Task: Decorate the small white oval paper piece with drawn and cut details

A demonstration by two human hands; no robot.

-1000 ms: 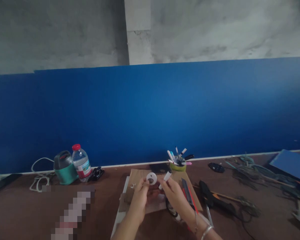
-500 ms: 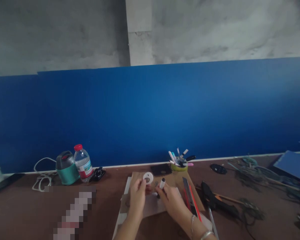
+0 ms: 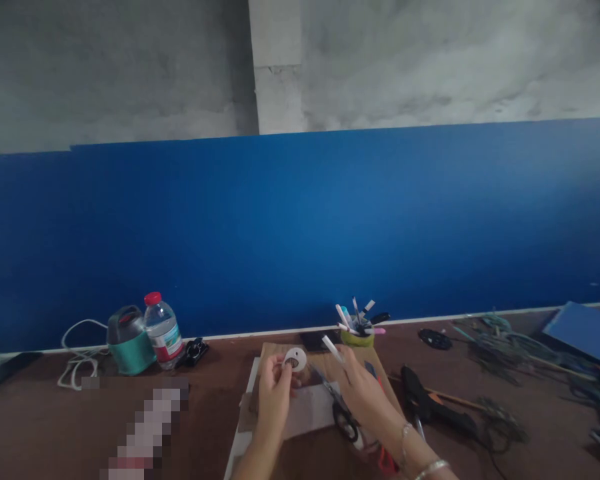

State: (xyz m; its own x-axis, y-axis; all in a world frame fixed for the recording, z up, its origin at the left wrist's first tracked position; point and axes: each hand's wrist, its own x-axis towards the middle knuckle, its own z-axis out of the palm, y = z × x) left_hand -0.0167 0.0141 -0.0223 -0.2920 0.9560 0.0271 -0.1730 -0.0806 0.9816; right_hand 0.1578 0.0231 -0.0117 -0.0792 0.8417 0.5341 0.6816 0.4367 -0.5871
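My left hand (image 3: 273,397) pinches a small white round disc (image 3: 298,355) with dark markings, held above the cardboard (image 3: 275,350). In my right hand (image 3: 364,393), to the right of it, is a white marker (image 3: 331,345) whose free end points up and left. Below that hand lies a pair of scissors (image 3: 347,423) with dark handles, its blades toward the disc. A pale strip of paper or card (image 3: 307,411) rests between my hands. My right hand and forearm partly cover a red and dark utility knife (image 3: 370,368).
At the back stands a green-yellow cup (image 3: 359,339) full of pens. Rightward lie a black glue gun (image 3: 433,407), a dark coil (image 3: 435,339) and tangled greenish strands (image 3: 505,353). A red-capped bottle (image 3: 164,333) and a teal container (image 3: 131,350) stand left. A blue wall panel rises behind the table.
My right hand has moved up and right with the marker, which now tilts left; the marker's black end no longer shows. The scissors have come into view. My left hand holds the disc nearly in place.
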